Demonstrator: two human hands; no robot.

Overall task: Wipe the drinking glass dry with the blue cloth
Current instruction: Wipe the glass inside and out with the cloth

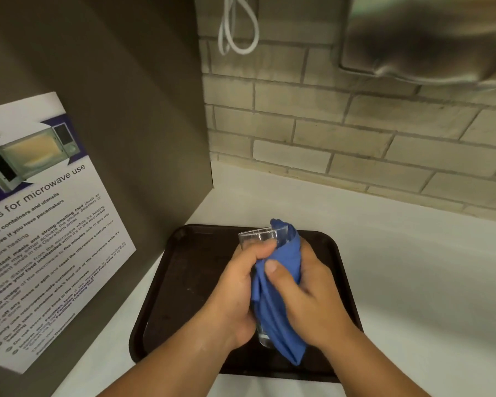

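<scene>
A clear drinking glass [255,237] is held above a dark tray [184,270], its rim pointing away from me. My left hand [235,293] grips the glass from the left, thumb near the rim. A blue cloth [275,310] wraps the right side of the glass, with one end tucked over the rim. My right hand [307,299] presses the cloth against the glass, thumb on top of the fabric. Most of the glass body is hidden by hands and cloth; its base shows low between them.
The tray lies on a white counter [413,282]. A grey panel with a microwave-use notice [40,224] stands close on the left. A brick-tiled wall [355,138] runs behind, with a white cable loop [238,30] and a metal fixture [427,38] above.
</scene>
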